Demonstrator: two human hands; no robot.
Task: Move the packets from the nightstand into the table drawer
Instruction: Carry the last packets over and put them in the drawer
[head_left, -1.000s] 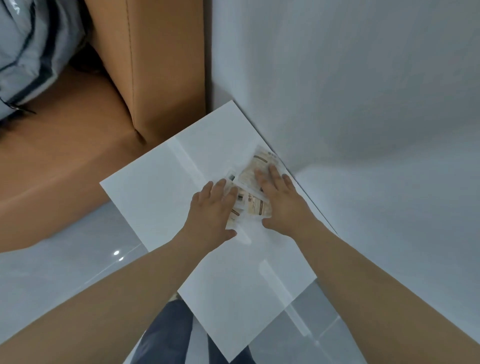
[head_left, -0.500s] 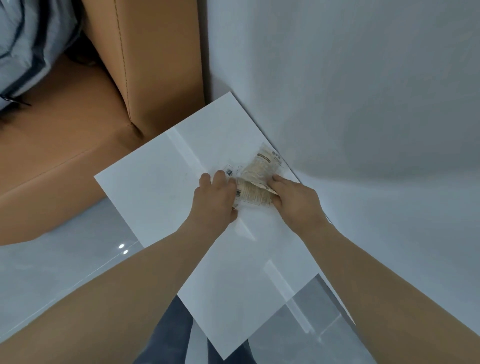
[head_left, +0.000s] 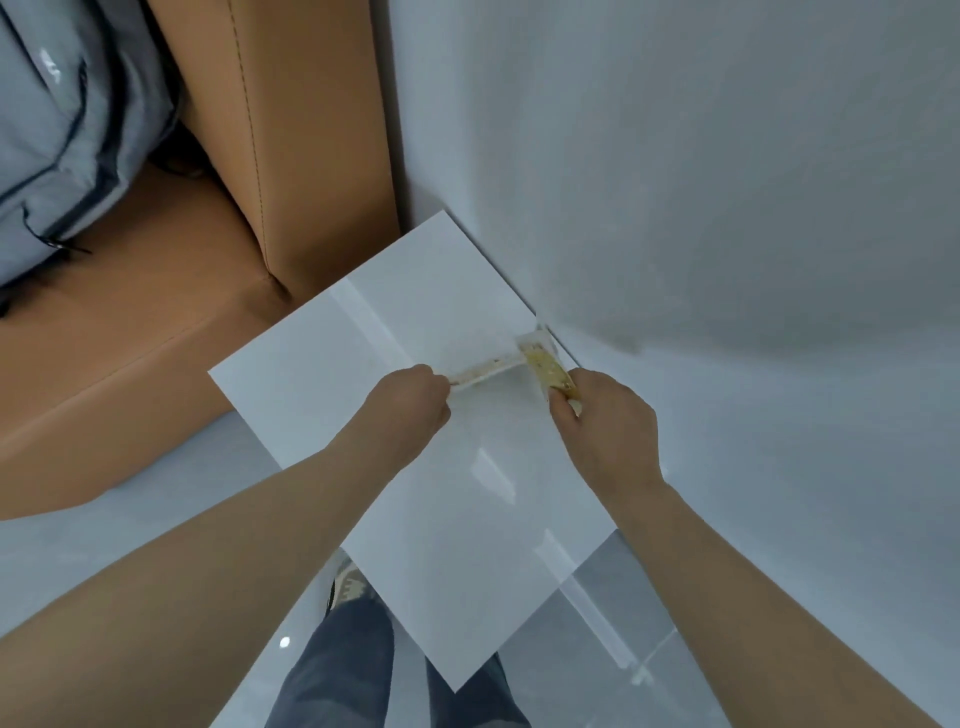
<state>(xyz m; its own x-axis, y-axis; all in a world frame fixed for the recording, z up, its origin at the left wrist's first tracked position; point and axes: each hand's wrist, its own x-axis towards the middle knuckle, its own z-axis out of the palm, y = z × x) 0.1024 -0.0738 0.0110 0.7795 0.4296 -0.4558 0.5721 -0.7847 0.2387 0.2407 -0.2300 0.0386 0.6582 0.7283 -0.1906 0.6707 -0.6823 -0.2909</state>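
Over far corner of nightstand (head_left: 405, 322), close to wall: packets changed from flat pile to held. Half a second ago I had them bunched under both hands on top. Now left hand (head_left: 410, 402) has fingers (head_left: 431, 378) curled tight round end of pale packet (head_left: 485, 369); right hand (head_left: 605, 423) pinches near end of yellow packet (head_left: 549, 370). Packets turned edge-on, far tips meeting, seemingly raised off top; can't confirm the gap. My read: pickup secured, carry to table drawer comes next. Drawer not in view.
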